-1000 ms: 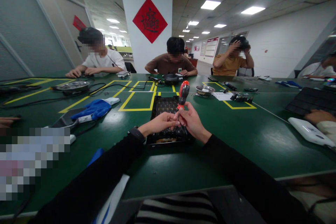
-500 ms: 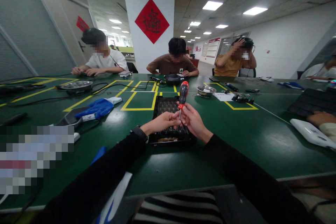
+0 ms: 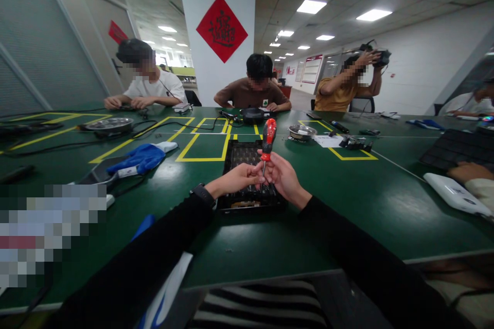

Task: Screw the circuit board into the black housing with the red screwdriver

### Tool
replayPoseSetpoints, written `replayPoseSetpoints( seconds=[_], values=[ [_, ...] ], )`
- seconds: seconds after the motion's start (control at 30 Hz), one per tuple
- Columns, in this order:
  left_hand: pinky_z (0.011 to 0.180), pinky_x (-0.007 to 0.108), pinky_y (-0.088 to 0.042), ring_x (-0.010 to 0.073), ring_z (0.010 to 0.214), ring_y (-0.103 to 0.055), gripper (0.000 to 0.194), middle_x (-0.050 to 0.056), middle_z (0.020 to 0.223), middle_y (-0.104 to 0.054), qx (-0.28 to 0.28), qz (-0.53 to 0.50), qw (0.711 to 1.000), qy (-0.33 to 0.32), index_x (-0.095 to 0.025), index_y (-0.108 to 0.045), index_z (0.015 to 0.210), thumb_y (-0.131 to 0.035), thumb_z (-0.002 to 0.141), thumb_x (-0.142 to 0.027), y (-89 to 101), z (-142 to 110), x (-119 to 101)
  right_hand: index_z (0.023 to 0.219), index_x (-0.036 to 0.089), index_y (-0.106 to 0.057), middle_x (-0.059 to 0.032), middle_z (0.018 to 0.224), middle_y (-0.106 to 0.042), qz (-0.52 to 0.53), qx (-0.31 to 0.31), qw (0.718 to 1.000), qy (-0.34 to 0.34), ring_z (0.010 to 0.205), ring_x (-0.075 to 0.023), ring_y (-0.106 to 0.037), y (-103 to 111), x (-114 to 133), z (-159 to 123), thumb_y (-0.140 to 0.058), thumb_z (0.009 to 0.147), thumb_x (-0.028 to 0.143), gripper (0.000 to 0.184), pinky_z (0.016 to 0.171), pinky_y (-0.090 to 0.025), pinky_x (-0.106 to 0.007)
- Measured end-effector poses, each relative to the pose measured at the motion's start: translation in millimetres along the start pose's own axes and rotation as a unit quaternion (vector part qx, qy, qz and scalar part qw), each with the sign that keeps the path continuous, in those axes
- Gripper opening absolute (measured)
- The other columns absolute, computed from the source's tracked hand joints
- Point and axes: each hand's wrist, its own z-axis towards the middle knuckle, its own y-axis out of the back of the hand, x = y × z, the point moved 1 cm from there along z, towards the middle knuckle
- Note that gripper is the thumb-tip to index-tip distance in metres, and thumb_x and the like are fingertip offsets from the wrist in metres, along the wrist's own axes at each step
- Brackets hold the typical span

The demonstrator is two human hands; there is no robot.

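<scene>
Screwdriver [image 3: 269,137] nearly upright over the open black case [image 3: 231,211], left hand [image 3: 241,179] pinched on the shaft, right hand [image 3: 285,177] clamped just below the handle! Looks light and stiff, the slim shaft probably slick, the fat handle the surer hold. Inside the case, a bumpy black lining [image 3: 243,156], a brownish strip [image 3: 245,204] near; far right, a metal bowl [image 3: 303,137], contents too small to tell.

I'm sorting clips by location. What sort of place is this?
Probably a shared indoor workroom: a large green table marked out with yellow tape, several people along its far side, and a screwdriver held over a black case.
</scene>
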Motion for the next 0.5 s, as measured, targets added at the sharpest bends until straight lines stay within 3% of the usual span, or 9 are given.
replayPoseSetpoints(
  seconds=[0.13,0.3,0.5],
  values=[
    [0.069,0.023,-0.040,0.0098,0.067,-0.052,0.032,0.001,0.071,-0.059,-0.002,-0.002,1.000,-0.010,-0.009,-0.061,0.080,-0.054,0.080,-0.040,0.2,-1.4,-4.6,0.107,0.016,-0.055,-0.0032,0.075,-0.063,0.001,-0.010,1.000,-0.005,0.044,-0.0056,-0.041,-0.8,0.5,-0.5,-0.050,0.084,0.034,0.030,0.040,-0.035,-0.019],
    [0.069,0.023,-0.040,0.0091,0.067,-0.051,0.034,0.002,0.076,-0.060,0.002,-0.028,0.999,-0.017,-0.009,-0.061,0.095,-0.055,0.080,-0.039,-0.6,-1.8,-9.9,0.097,0.021,-0.048,0.0017,0.068,-0.061,0.006,-0.025,1.000,0.002,0.040,-0.0047,-0.038,-0.1,-3.0,0.6,-0.056,0.080,0.036,0.024,0.039,-0.036,-0.018],
    [0.067,0.022,-0.040,0.0080,0.064,-0.050,0.034,0.003,0.079,-0.060,-0.006,-0.062,0.998,0.009,-0.008,-0.063,0.086,-0.060,0.075,-0.041,-2.9,-2.4,-14.0,0.090,0.021,-0.044,0.0028,0.069,-0.062,-0.024,-0.025,0.999,0.032,0.038,-0.0043,-0.036,-1.7,-2.4,1.0,-0.058,0.080,0.034,0.022,0.038,-0.035,-0.018]
  ],
)
